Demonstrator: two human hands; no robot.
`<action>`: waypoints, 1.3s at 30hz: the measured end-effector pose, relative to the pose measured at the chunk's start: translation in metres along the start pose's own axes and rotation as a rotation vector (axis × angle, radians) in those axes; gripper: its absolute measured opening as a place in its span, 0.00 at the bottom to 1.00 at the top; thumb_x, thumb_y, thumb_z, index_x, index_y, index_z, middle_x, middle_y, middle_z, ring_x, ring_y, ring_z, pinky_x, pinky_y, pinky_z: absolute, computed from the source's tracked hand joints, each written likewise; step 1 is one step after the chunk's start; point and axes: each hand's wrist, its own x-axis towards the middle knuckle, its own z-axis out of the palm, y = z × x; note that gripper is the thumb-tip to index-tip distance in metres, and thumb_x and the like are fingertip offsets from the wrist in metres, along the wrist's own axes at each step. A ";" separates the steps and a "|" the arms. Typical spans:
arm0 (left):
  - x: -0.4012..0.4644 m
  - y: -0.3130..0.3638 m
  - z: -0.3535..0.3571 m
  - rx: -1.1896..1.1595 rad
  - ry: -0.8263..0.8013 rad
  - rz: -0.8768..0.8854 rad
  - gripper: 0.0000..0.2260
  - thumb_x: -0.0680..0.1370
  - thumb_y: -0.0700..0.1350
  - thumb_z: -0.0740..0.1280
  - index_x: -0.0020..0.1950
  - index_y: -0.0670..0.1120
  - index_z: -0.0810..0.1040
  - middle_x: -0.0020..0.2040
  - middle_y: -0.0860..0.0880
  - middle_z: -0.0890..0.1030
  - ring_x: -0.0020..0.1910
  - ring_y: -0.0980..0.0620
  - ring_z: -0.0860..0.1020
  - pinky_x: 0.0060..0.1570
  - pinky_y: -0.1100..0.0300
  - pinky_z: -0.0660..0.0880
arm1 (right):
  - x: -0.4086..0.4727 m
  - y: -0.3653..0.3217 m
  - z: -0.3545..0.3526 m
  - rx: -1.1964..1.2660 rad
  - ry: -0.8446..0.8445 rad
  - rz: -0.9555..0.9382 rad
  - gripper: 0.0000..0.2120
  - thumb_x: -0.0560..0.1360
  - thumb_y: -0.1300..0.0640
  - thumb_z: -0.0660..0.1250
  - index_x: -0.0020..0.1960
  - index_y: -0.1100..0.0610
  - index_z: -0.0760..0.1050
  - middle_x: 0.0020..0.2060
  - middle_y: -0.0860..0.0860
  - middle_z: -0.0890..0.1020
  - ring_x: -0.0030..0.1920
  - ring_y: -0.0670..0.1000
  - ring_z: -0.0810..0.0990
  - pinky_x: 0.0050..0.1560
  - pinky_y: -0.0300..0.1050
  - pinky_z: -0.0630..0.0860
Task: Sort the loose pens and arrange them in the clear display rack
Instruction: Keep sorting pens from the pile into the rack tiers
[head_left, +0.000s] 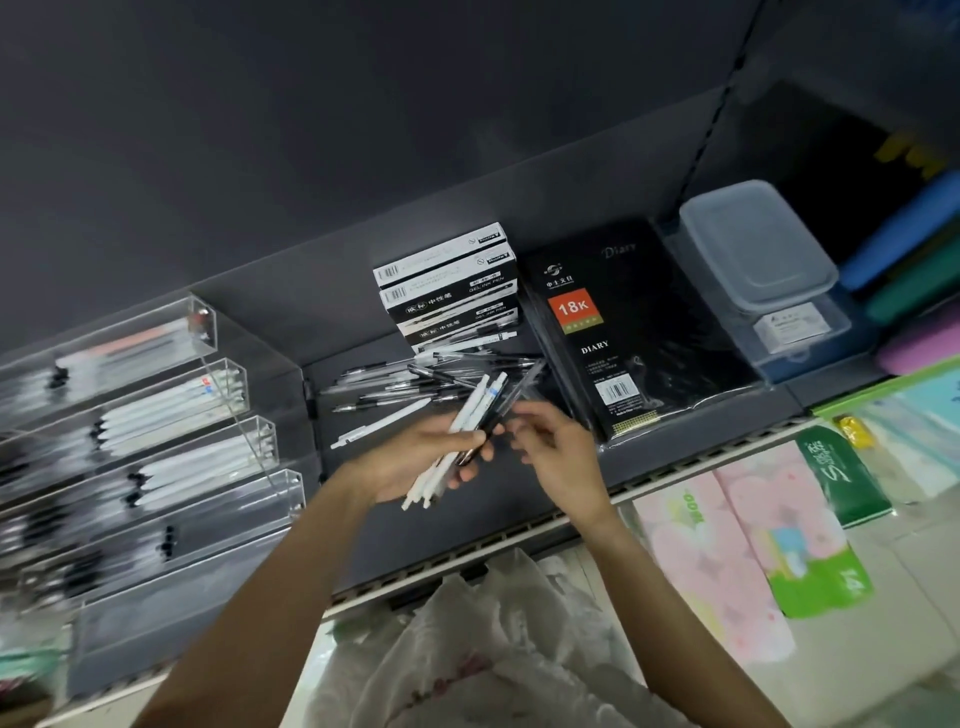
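My left hand (415, 457) grips a bundle of pens (467, 431), mostly white with one black among them, held over the dark shelf. My right hand (558, 447) sits just right of the bundle, fingers curled toward the black pen's upper part; whether it pinches that pen I cannot tell. Behind the hands, a pile of loose black and clear pens (415, 382) lies on the shelf, with one white pen (379, 423) at its front. The clear tiered display rack (249, 415) stands at the left, its rows partly filled with white and black pens.
Stacked gel-pen boxes (447, 286) sit behind the pile. A black diary (623, 332) lies to the right, then clear plastic lidded containers (753, 249). Below the shelf edge (519, 530) are a white plastic bag (493, 649) and pastel packages (727, 545).
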 end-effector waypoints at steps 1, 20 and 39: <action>-0.008 -0.004 0.002 -0.092 0.009 0.024 0.11 0.77 0.41 0.63 0.58 0.41 0.74 0.40 0.49 0.79 0.30 0.55 0.73 0.27 0.66 0.70 | -0.002 -0.008 -0.001 0.177 -0.028 0.056 0.08 0.78 0.61 0.62 0.54 0.54 0.76 0.45 0.52 0.83 0.43 0.50 0.81 0.43 0.43 0.78; -0.081 -0.053 -0.011 -0.505 0.214 0.159 0.11 0.77 0.44 0.63 0.59 0.48 0.75 0.52 0.48 0.84 0.42 0.50 0.84 0.32 0.66 0.77 | 0.003 -0.062 0.062 0.228 -0.280 -0.001 0.23 0.74 0.67 0.67 0.65 0.54 0.64 0.38 0.54 0.80 0.31 0.45 0.78 0.34 0.38 0.76; -0.081 -0.065 -0.032 -0.953 0.473 0.438 0.11 0.82 0.40 0.58 0.60 0.40 0.74 0.56 0.42 0.81 0.53 0.46 0.81 0.53 0.53 0.79 | -0.064 -0.032 0.145 -0.026 0.126 -0.289 0.06 0.72 0.58 0.72 0.41 0.56 0.75 0.32 0.45 0.80 0.33 0.42 0.78 0.39 0.36 0.74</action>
